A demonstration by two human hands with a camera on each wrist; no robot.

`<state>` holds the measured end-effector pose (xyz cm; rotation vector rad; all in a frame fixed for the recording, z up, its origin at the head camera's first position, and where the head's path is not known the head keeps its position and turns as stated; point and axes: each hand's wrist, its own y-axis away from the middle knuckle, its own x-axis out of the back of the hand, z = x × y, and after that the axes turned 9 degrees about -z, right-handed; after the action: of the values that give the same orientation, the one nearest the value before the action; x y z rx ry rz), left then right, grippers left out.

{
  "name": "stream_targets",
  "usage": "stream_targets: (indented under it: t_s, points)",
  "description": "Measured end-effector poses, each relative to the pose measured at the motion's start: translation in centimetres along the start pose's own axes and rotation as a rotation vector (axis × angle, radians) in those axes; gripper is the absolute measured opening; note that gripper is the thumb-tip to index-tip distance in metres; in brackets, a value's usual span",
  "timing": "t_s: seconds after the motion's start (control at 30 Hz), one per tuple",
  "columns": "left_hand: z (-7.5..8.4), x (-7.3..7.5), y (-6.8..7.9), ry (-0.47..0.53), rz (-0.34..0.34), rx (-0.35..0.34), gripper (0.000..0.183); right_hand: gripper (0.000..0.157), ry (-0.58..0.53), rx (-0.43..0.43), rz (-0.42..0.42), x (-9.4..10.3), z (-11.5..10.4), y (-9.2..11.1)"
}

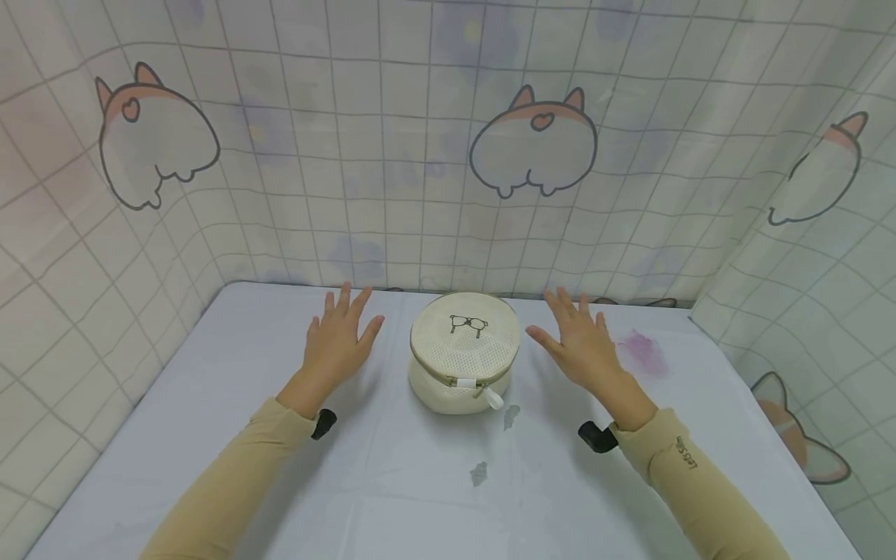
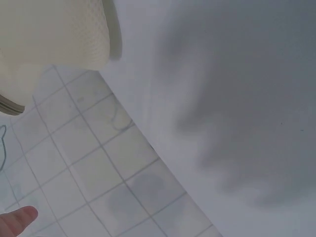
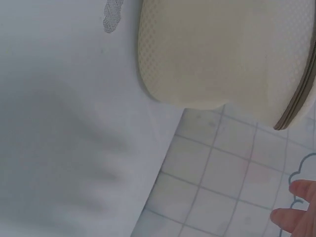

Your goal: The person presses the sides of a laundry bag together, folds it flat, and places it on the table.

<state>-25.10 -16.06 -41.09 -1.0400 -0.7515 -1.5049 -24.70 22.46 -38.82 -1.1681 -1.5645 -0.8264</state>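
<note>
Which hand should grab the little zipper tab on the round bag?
Probably the right hand. The white zipper pull hangs on the round mesh bag's front, slightly toward that side; the left hand is farther away.

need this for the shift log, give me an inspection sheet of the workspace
surface: pale table, with a pink stain near the right hand and two small grey marks in front of the pouch
job's things: round cream mesh pouch, zipped shut, glasses print on the lid, white zip tab at the front
clutter: nothing seen
grips: left hand and right hand both open, fingers spread, one on each side of the pouch, apart from it; whether the palms touch the table cannot be told
cables: nothing seen; a black wrist mount shows under each sleeve
surroundings: checked curtain with cartoon prints on three sides
</note>
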Motion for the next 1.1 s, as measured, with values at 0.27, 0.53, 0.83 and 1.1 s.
stream_targets:
  t_s: [0.27,0.53,0.83,1.1]
  points:
    - [0.4,0.0,0.2,0.01,0.027,-0.038,0.063,0.083,-0.017,0.032,0.01,-0.1,-0.6,0.2]
    - [0.6,-0.3,0.4,0.078,0.095,-0.106,0.059,0.081,-0.05,0.055,0.024,-0.3,-1.0,0.3]
    - [0.9,-0.5,0.5,0.169,0.06,-0.112,0.059,0.081,-0.099,0.089,0.046,-0.4,-1.6,0.4]
    - [1.4,-0.6,0.5,0.216,0.066,-0.118,0.057,0.077,-0.134,0.085,0.04,-0.3,-2.1,0.5]
